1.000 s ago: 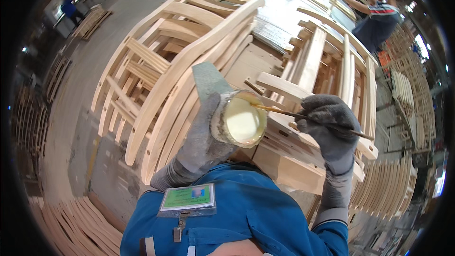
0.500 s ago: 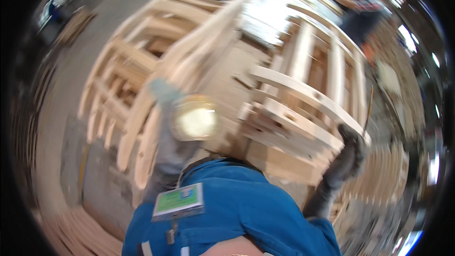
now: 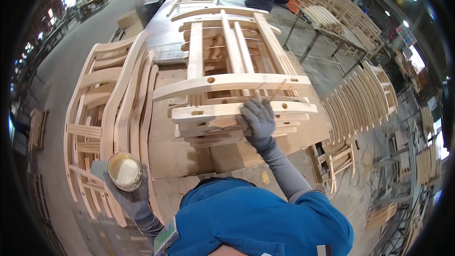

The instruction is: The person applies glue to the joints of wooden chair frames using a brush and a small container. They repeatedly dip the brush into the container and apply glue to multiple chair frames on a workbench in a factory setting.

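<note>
The left hand [image 3: 132,199], in a grey glove, is closed around a round cup [image 3: 125,171] of cream-coloured liquid, which it holds upright beside the curved wooden frames [image 3: 124,90] at the left. A flat grey-green piece [image 3: 98,169] shows just beside this cup. The right hand [image 3: 258,119], also gloved, has its bent fingers on the pale wooden rail [image 3: 213,110] at the front of the slatted frame stack [image 3: 232,81]. A thin stick [image 3: 278,90] rises near these fingers; I cannot tell whether they clamp it or the rail.
</note>
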Motion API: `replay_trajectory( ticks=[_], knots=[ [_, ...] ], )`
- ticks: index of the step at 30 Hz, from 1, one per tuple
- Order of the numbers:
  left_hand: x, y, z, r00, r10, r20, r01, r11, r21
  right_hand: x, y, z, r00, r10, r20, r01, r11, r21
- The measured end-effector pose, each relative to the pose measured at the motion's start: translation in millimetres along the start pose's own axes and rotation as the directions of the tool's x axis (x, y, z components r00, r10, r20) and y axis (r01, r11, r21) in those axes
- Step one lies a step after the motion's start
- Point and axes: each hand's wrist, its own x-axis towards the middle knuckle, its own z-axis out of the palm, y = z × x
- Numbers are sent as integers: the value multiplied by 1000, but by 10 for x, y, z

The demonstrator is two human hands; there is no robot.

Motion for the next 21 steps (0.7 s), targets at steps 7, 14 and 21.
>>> replay_trajectory(
  ticks=[7,14,21],
  knots=[
    [-468,-214,-82,986,-149,71,157,979,-132,-87,45,51,998,-59,-3,59,997,-54],
    [-1106,-395,65,988,-110,-109,85,974,-210,-82,64,37,992,-120,-41,118,992,-51],
    [-1734,-522,90,981,-176,-78,149,951,-272,-112,97,-13,987,-155,-49,151,986,-67]
  ],
)
